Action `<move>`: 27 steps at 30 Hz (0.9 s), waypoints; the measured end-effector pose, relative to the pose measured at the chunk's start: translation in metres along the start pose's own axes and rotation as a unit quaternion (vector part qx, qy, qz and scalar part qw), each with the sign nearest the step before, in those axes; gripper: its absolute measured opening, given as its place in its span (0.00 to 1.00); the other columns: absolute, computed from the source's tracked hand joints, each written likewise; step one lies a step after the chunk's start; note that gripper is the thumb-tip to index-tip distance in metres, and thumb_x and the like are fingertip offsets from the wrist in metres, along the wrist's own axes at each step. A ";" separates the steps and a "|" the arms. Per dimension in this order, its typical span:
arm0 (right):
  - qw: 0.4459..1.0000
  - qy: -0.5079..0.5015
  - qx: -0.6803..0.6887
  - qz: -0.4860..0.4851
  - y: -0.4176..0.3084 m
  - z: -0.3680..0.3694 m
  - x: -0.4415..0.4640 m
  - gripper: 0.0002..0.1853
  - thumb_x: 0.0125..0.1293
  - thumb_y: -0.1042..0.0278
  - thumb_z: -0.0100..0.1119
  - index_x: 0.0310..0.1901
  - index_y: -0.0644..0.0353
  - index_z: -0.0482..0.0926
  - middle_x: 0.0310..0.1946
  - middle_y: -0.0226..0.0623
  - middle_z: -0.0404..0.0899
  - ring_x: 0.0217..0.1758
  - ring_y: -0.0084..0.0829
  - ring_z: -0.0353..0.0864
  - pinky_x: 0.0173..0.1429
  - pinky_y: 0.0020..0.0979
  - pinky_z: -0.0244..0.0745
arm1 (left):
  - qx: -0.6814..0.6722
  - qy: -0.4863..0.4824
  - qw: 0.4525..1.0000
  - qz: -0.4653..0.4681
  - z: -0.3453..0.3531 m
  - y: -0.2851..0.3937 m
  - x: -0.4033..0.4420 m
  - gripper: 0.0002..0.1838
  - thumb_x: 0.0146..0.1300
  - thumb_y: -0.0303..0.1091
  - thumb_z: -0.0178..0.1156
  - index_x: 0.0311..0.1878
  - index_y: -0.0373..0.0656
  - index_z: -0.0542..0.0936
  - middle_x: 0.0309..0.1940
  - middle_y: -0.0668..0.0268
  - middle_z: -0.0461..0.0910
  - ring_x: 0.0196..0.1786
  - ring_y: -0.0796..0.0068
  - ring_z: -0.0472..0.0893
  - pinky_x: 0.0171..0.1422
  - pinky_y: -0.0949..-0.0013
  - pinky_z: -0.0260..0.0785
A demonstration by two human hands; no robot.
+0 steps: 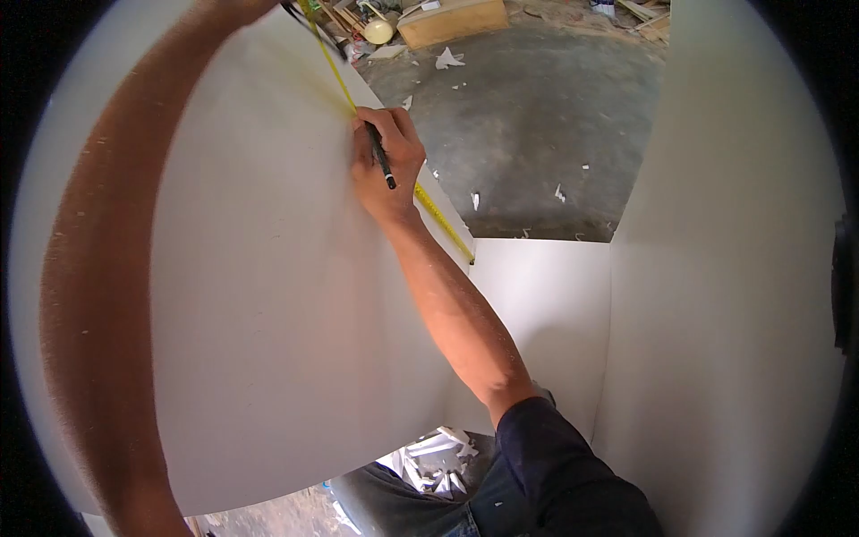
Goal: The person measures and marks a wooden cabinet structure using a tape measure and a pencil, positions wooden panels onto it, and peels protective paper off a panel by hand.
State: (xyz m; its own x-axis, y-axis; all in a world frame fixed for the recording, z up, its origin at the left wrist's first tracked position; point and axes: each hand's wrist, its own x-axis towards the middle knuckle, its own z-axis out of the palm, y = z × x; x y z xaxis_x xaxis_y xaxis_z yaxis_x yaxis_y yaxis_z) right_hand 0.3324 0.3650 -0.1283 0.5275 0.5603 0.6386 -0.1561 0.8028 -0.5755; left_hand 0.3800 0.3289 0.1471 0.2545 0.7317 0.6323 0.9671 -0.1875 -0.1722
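Observation:
A yellow tape measure (438,215) runs along the edge of a large white panel (268,295), its lower end at the corner beside a smaller white panel (541,286). My right hand (389,161) is closed around a black pencil (379,157) and rests on the panel's edge, over part of the tape. At the top left, my left hand (240,11) is at the upper part of the tape, partly cut off by the frame; its fingers are mostly out of view.
Another tall white panel (716,268) stands on the right. Beyond lies a grey floor (537,116) with white scraps. A wooden piece (455,22) and a cream round object (378,32) are at the top. More white scraps (438,461) lie near my legs.

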 end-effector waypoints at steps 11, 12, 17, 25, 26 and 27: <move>0.998 0.014 0.055 0.027 0.004 -0.001 -0.005 0.13 0.63 0.84 0.59 0.47 0.63 0.85 0.39 0.43 0.82 0.38 0.35 0.84 0.44 0.30 0.78 | -0.034 -0.049 0.976 0.208 0.041 -0.006 -0.008 0.33 0.51 0.15 0.66 0.61 0.44 0.69 0.45 0.48 0.80 0.51 0.49 0.82 0.54 0.55 0.74; 0.995 0.021 0.082 0.044 0.006 -0.001 -0.004 0.12 0.62 0.83 0.59 0.47 0.64 0.85 0.39 0.43 0.82 0.40 0.36 0.84 0.45 0.31 0.78 | -0.012 -0.058 0.970 0.235 0.042 -0.001 -0.016 0.33 0.52 0.15 0.66 0.61 0.46 0.69 0.45 0.48 0.79 0.50 0.48 0.82 0.54 0.55 0.74; 0.958 0.036 0.214 0.186 0.007 -0.001 -0.002 0.11 0.66 0.79 0.58 0.48 0.69 0.84 0.39 0.41 0.84 0.40 0.31 0.83 0.47 0.31 0.78 | -0.007 -0.104 0.962 0.250 0.051 0.006 -0.015 0.33 0.54 0.14 0.60 0.64 0.50 0.68 0.47 0.47 0.78 0.49 0.41 0.81 0.53 0.52 0.74; 0.859 0.020 0.404 0.314 0.008 0.001 0.025 0.12 0.70 0.72 0.56 0.47 0.71 0.84 0.33 0.36 0.85 0.33 0.21 0.79 0.41 0.23 0.74 | 0.028 -0.116 0.957 0.263 0.060 0.015 -0.013 0.33 0.53 0.12 0.56 0.62 0.52 0.69 0.45 0.47 0.77 0.48 0.43 0.80 0.50 0.51 0.72; 0.858 0.021 0.405 0.315 0.013 0.001 0.025 0.12 0.70 0.72 0.56 0.47 0.71 0.84 0.33 0.36 0.85 0.33 0.21 0.79 0.41 0.23 0.74 | 0.019 -0.105 0.953 0.284 0.062 0.015 -0.010 0.32 0.53 0.12 0.56 0.61 0.51 0.69 0.44 0.48 0.78 0.48 0.43 0.80 0.50 0.51 0.72; 0.849 0.016 0.415 0.327 0.017 0.002 0.025 0.13 0.70 0.71 0.56 0.47 0.70 0.84 0.32 0.36 0.85 0.33 0.21 0.79 0.40 0.23 0.73 | 0.020 -0.107 0.953 0.284 0.064 0.014 -0.008 0.32 0.53 0.12 0.56 0.61 0.51 0.69 0.44 0.48 0.78 0.48 0.43 0.80 0.50 0.51 0.72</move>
State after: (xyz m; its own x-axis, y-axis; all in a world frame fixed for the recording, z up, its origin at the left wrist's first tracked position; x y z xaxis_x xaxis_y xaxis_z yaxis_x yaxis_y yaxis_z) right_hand 0.3415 0.3933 -0.1211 0.1225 0.9465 0.2986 -0.9516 0.1974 -0.2355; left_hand 0.3907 0.3624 0.0915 0.7249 0.6375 0.2609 0.6720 -0.5714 -0.4711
